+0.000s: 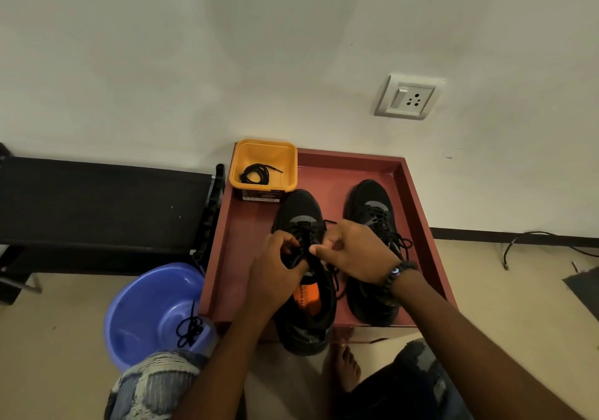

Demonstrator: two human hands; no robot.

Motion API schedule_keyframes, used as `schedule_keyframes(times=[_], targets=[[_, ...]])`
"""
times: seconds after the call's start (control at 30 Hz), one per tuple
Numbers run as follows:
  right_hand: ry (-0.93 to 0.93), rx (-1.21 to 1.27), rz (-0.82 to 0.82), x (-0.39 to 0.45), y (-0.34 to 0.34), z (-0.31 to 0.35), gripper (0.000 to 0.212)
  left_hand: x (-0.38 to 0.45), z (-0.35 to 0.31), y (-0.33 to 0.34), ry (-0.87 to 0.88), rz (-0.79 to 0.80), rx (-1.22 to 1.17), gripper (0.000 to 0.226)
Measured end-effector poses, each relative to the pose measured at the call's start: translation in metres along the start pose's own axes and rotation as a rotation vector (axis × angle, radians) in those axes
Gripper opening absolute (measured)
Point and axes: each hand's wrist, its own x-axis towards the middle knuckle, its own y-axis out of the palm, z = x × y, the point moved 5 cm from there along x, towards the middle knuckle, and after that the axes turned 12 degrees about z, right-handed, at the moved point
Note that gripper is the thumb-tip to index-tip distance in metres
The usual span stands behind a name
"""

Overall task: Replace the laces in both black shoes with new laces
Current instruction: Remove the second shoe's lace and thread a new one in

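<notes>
Against a plain white wall [227,46] with one white switch-and-socket plate [407,98]: low reddish-brown rimmed desk [418,199] carrying two black lace-up shoes. Left black shoe [306,290], orange insole showing, heel overhanging the near edge; right black shoe [372,225] beside it, apart, laced. Left hand [275,270] curled, pinching a black lace [299,252] over the left shoe's eyelets. Right hand [353,251], dark beaded bracelet at the wrist, curled close opposite, thumb and fingers pinching the same lace. Square yellow plastic tub [263,166] on the far left corner, holding a coiled black lace [256,174]. Round blue plastic basin [155,312] on the floor at left, holding a tangled black lace [190,327].
</notes>
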Motion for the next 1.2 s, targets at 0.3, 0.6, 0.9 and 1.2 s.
schedule_keyframes(times=[0.3, 0.6, 0.9, 1.2], targets=[[-0.067, -0.458, 0.114, 0.037, -0.002, 0.031, 0.017, -0.004, -0.002, -0.006, -0.053, 0.025, -0.089, 0.043], [-0.151, -0.366, 0.192, 0.043, 0.000, 0.030, 0.013, -0.007, -0.005, -0.010, -0.097, 0.034, -0.104, 0.041], [0.016, -0.065, 0.266, 0.036, 0.017, 0.010, 0.018, -0.009, -0.001, -0.005, -0.102, 0.047, -0.061, 0.039], [-0.037, -0.194, 0.232, 0.045, 0.003, 0.034, 0.010, -0.005, -0.002, -0.010, -0.167, -0.069, -0.001, 0.029]])
